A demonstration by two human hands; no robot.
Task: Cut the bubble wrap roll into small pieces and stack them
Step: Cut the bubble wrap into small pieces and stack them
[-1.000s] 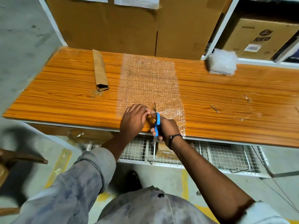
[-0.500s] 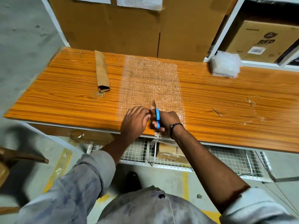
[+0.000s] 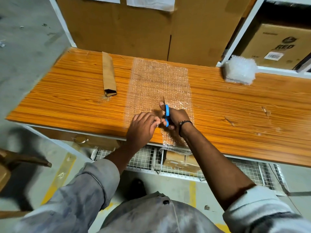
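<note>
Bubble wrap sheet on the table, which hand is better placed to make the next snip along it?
Right. The right hand grips the blue scissors, blades pointing up the bubble wrap sheet; the left hand holds the wrap's near edge beside them.

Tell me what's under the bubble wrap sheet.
The wooden table shows through the clear bubble wrap sheet; its near end hangs past the table edge. The left hand gripping it and the right hand holding the scissors cover the near part, hiding what's beneath.

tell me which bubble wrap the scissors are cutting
The flat clear sheet spread mid-table: the right hand holds the blue scissors on its near end. The white stacked bundle sits apart at the far right, untouched.
</note>
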